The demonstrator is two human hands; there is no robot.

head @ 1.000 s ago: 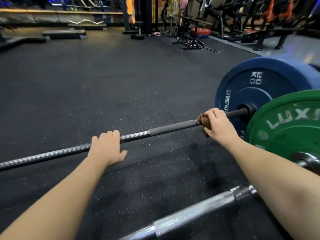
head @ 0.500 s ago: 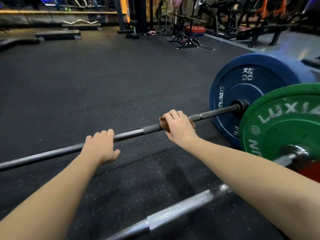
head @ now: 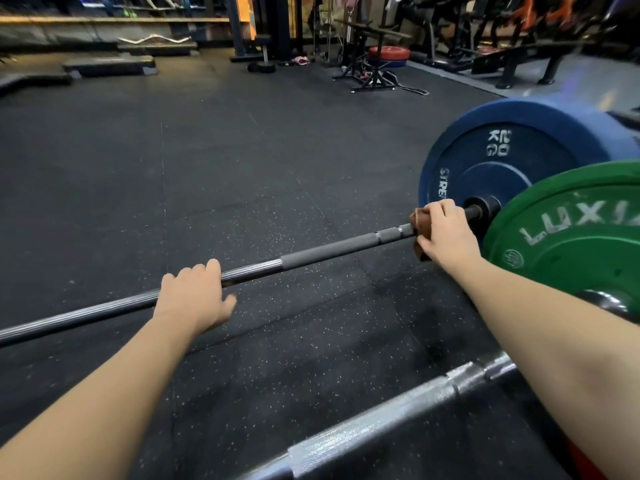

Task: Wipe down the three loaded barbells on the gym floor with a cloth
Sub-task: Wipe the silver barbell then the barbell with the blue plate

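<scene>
A dark barbell bar (head: pixel 329 249) lies across the black rubber floor and ends in a blue 20 kg plate (head: pixel 498 157) at the right. My right hand (head: pixel 446 233) is wrapped around this bar close to the blue plate's collar, with a brown cloth (head: pixel 417 221) pressed between palm and bar. My left hand (head: pixel 194 296) rests on the bar's ribbed middle part, fingers curled over it. Nearer to me lies a second, silver barbell (head: pixel 381 424) carrying a green plate (head: pixel 568 237). Only two barbells are in view.
Black rubber flooring (head: pixel 173 168) stretches ahead. At the back stand step platforms (head: pixel 107 65), a curl bar (head: pixel 152 39), a rack upright (head: pixel 242 26), a stand with a red plate (head: pixel 388 51) and benches (head: pixel 519 53) at the far right.
My right hand slid the cloth left along the bar, then back right to just beside the blue plate's collar. My left hand stayed on the middle of the bar.
</scene>
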